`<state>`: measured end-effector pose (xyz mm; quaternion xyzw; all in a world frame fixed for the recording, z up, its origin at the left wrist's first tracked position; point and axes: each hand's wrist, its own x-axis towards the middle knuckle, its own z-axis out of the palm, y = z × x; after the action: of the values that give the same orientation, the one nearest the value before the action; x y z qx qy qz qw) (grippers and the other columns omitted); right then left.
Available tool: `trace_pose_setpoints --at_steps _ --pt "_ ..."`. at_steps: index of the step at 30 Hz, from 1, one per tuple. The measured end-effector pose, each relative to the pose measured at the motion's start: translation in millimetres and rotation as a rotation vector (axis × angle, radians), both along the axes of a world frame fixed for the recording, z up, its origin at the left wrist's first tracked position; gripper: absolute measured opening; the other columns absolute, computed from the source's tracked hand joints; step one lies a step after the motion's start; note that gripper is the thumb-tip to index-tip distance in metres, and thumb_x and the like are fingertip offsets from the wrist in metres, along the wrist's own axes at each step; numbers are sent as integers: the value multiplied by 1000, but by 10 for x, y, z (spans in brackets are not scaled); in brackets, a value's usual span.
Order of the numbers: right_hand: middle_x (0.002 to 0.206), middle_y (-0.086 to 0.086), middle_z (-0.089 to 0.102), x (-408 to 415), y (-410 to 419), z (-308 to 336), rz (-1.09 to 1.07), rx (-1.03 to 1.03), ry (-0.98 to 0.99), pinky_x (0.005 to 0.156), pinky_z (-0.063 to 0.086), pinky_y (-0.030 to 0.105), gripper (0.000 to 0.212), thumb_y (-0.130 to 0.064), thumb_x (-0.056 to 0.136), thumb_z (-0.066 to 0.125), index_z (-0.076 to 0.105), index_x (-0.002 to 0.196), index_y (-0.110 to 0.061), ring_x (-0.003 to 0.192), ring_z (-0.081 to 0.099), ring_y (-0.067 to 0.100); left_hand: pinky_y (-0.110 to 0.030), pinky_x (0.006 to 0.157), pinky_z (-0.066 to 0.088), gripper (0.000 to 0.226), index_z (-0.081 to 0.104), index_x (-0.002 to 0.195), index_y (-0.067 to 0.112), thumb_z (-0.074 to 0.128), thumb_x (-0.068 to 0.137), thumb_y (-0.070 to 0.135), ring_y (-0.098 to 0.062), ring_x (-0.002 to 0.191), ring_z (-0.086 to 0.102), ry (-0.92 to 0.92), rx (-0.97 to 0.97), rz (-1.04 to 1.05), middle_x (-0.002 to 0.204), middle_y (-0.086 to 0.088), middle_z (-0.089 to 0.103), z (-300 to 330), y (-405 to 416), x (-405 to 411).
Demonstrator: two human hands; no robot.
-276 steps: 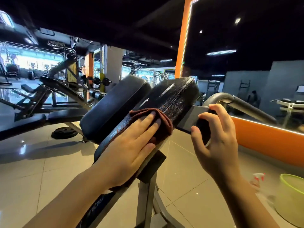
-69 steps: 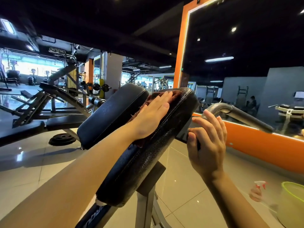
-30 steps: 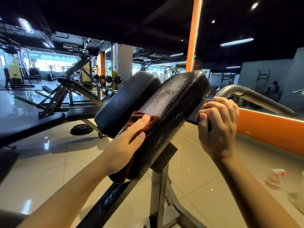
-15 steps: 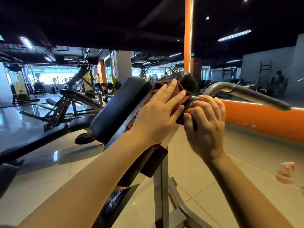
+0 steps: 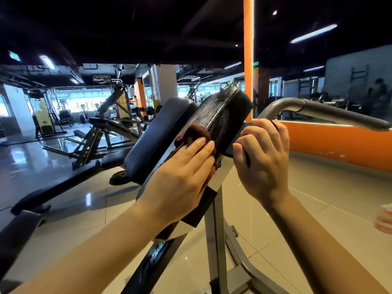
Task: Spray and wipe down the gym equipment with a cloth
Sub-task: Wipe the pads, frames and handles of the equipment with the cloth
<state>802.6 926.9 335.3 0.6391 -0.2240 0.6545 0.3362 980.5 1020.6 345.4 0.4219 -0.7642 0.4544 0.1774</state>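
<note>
A black cracked pad (image 5: 220, 115) of a gym machine slants up in the middle of the head view, next to a second smoother black pad (image 5: 161, 132). My left hand (image 5: 180, 177) presses a dark brown cloth (image 5: 193, 133) flat against the lower half of the cracked pad, fingers straight. My right hand (image 5: 263, 158) grips the dark handle end just right of the pad, where the grey metal bar (image 5: 318, 111) bends away to the right.
The machine's grey steel post (image 5: 214, 240) runs down to the tiled floor. A spray bottle (image 5: 385, 217) shows blurred at the right edge. Benches and a weight plate (image 5: 119, 177) stand to the left. An orange wall (image 5: 339, 145) with mirrors runs along the right.
My left hand has slid the cloth down from the top of the cracked pad to its lower half. My right hand keeps its grip on the handle.
</note>
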Motion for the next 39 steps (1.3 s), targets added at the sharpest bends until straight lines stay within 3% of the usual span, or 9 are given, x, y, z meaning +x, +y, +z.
trace_pose_setpoints --at_steps 6,14,18,24,29,33,39 --pt "96 14 67 -20 -23 7 -7 9 -5 103 35 50 35 -24 99 46 65 78 -4 109 55 31 -45 114 34 44 50 138 8 40 99 26 -30 141 36 -218 57 -17 148 -12 44 185 -45 238" --pt "97 15 67 7 -4 -6 5 -13 17 109 28 47 31 -22 98 48 64 79 -3 112 53 30 -47 113 34 42 45 138 12 23 106 26 -26 139 36 -132 108 41 147 -9 42 -522 439 513" --pt "96 15 66 16 7 -10 21 -23 0 109 28 46 29 -20 97 50 63 78 -2 111 53 31 -48 111 38 42 45 140 11 32 103 26 -29 140 37 -147 110 40 148 -12 43 -315 305 444" --pt "98 16 66 -20 -21 -4 13 11 -6 106 30 47 33 -24 100 47 63 81 -3 112 52 32 -44 114 34 44 52 137 4 43 98 24 -33 138 40 -100 -47 66 146 -16 46 281 -172 -51" --pt "97 15 66 -12 -11 1 18 -22 18 107 29 48 31 -22 98 48 62 79 -3 112 52 31 -44 114 34 42 53 135 7 36 101 25 -27 139 39 -8 62 43 145 -12 48 -289 220 191" --pt "96 16 65 24 3 -8 20 -31 11 108 30 50 30 -21 98 47 62 80 -2 112 52 31 -40 117 25 45 51 135 9 19 107 26 -24 139 33 -6 133 56 144 -10 46 -664 609 491" --pt "95 16 65 38 -12 -23 21 -11 -26 107 30 49 30 -19 97 46 61 79 -1 112 51 31 -44 115 31 47 49 139 8 21 106 27 -27 140 36 -47 118 44 147 -11 44 -485 414 446"
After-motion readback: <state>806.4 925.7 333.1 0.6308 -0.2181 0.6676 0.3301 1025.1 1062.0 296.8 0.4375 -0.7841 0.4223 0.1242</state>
